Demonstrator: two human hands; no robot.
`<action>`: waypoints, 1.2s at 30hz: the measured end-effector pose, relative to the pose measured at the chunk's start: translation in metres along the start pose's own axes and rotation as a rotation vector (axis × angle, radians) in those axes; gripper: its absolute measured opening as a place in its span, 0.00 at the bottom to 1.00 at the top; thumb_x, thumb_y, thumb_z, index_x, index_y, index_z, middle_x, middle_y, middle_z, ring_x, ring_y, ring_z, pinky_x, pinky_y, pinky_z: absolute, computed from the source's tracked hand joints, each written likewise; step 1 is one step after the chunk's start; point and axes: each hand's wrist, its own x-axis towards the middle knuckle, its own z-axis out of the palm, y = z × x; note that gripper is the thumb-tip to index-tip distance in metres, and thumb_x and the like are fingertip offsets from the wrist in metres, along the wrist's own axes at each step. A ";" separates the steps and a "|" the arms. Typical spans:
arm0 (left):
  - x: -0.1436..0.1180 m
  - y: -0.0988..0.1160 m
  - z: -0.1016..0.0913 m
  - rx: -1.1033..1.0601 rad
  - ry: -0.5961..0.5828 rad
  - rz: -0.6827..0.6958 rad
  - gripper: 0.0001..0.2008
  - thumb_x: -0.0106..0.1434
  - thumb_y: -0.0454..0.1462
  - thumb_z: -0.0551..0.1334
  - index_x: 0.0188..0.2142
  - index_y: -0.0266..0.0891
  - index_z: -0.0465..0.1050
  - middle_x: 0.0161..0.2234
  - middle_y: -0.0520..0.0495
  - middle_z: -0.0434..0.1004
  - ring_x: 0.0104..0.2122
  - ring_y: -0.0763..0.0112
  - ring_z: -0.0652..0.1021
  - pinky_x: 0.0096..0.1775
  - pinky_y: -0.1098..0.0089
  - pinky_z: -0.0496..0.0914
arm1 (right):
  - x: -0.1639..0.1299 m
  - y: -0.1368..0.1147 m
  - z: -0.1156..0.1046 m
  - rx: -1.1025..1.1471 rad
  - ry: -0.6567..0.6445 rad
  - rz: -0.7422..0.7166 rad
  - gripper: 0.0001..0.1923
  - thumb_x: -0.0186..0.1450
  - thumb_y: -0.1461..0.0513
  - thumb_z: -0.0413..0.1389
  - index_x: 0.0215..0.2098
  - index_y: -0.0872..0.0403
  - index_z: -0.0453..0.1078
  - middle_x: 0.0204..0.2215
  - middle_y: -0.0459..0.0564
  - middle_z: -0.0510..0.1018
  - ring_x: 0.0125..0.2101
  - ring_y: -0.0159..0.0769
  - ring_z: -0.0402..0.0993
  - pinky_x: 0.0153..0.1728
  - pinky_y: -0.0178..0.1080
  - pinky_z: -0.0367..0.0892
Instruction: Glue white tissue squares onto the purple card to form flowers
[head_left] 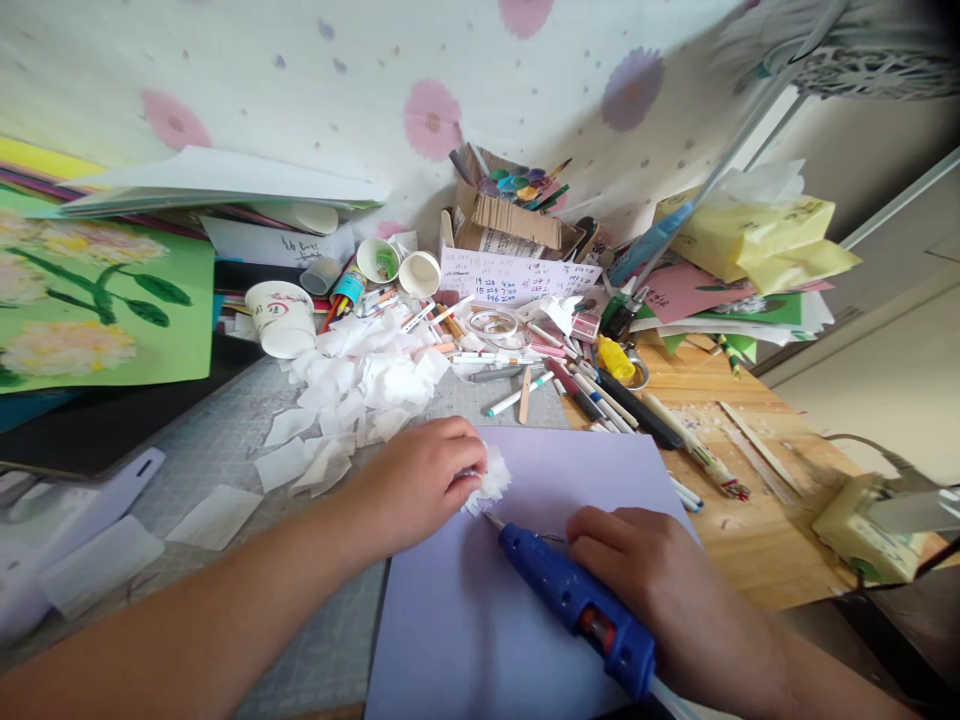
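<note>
Just below the middle of the frame I see my left hand (420,480) with its fingers curled together, pinching a small tissue flower (491,480). The flower is white, crumpled and ruffled, with ragged petal edges, and it sits on the upper left part of a lilac sheet (465,620) that fills the lower centre. My right hand (652,580) is wrapped around a blue glue gun (570,595), fingers closed on its body; its thin nozzle points up-left and ends just beside the flower's lower edge, though I cannot tell if it touches. Above the left hand lies a heap of white tissue squares (352,390) on a grey cutting mat (225,450). A paper cup (281,318) stands at upper left of the heap, and pens (592,390) are scattered at centre right.
</note>
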 end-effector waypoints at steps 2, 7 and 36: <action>0.000 0.000 0.000 -0.001 -0.004 0.000 0.05 0.62 0.32 0.57 0.33 0.39 0.71 0.40 0.48 0.72 0.41 0.66 0.73 0.45 0.65 0.66 | -0.001 0.000 0.002 -0.027 0.018 -0.003 0.04 0.61 0.63 0.54 0.27 0.53 0.66 0.30 0.47 0.73 0.26 0.34 0.64 0.28 0.39 0.49; 0.001 -0.001 0.000 0.003 0.000 0.006 0.05 0.62 0.33 0.57 0.33 0.40 0.71 0.40 0.48 0.72 0.41 0.66 0.73 0.45 0.65 0.66 | 0.000 0.002 0.003 -0.033 0.018 0.019 0.07 0.62 0.62 0.53 0.25 0.53 0.65 0.27 0.47 0.72 0.25 0.33 0.64 0.27 0.38 0.49; 0.000 0.000 0.000 0.003 -0.003 0.002 0.05 0.62 0.33 0.57 0.34 0.40 0.72 0.40 0.48 0.72 0.41 0.66 0.73 0.45 0.65 0.66 | -0.003 0.010 -0.002 0.050 -0.032 0.054 0.10 0.66 0.61 0.49 0.28 0.54 0.67 0.30 0.48 0.73 0.28 0.34 0.70 0.29 0.37 0.57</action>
